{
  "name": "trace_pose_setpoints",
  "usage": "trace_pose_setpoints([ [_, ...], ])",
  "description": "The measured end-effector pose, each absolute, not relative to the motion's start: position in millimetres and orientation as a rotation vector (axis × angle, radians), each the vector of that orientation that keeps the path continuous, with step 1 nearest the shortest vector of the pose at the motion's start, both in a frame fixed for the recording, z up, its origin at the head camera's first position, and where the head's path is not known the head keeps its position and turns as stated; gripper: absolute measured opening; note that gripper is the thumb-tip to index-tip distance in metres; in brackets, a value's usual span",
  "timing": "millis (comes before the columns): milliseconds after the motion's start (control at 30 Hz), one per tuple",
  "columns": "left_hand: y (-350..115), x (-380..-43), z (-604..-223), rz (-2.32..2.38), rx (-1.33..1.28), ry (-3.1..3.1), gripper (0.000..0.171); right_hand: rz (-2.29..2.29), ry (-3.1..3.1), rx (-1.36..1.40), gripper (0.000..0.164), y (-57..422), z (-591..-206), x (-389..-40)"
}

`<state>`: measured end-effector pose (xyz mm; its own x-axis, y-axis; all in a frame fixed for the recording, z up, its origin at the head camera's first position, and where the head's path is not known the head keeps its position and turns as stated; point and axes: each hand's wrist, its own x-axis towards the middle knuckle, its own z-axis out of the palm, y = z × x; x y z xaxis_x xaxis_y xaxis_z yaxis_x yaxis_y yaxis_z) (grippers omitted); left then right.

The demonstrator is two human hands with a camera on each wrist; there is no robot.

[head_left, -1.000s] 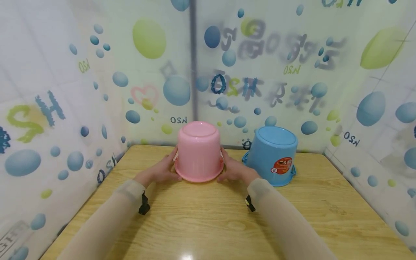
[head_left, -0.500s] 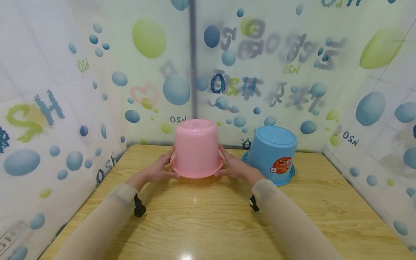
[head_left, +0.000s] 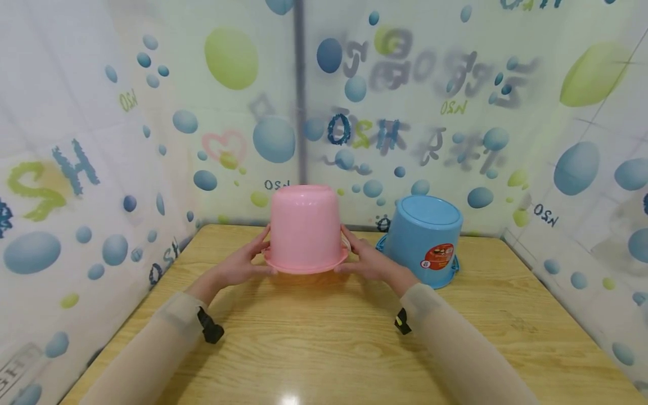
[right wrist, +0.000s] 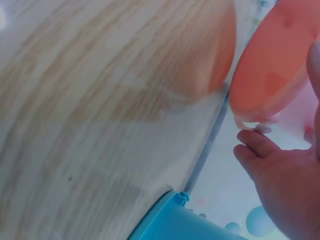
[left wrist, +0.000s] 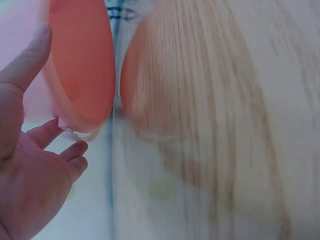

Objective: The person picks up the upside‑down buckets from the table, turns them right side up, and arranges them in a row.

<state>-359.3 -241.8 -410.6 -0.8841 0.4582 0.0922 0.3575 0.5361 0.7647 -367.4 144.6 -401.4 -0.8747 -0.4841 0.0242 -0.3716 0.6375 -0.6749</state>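
An upside-down pink bucket [head_left: 305, 230] is held between two hands, raised a little above the wooden table. The left hand [head_left: 240, 264] grips its left side near the rim, thumb at the front and fingers round the side. On the opposite side the right hand [head_left: 369, 260] holds it the same way, close to the white handle. From the left wrist view, the left hand [left wrist: 37, 175] and the bucket's open mouth [left wrist: 82, 65] show, facing the table. The right wrist view has the right hand [right wrist: 285, 170] beneath the handle joint, beside the bucket's rim [right wrist: 295, 102].
A blue bucket [head_left: 427, 236] with a red label stands upside down on the table [head_left: 314, 337], just right of the right hand. Curtains [head_left: 243, 112] printed with blue and green bubbles hang behind and on both sides. Each wrist carries a black strap.
Both hands have lifted the pink bucket off the table and shifted it slightly left, its open mouth tilting toward the front. The blue bucket has stayed put.
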Motion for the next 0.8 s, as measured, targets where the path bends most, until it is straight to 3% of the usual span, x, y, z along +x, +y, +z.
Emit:
trace_pose_setpoints([
  [500,-230.7,-344.2,-394.6,1.409,0.738,2.712,0.087,-1.379,2.587,-0.853,0.090,148.3,-397.4,-358.4],
  [800,-225.2,-339.8,-385.8,1.457,0.766,2.754,0.082,-1.509,2.616,-0.819,0.079,142.8,-387.5,-346.6],
])
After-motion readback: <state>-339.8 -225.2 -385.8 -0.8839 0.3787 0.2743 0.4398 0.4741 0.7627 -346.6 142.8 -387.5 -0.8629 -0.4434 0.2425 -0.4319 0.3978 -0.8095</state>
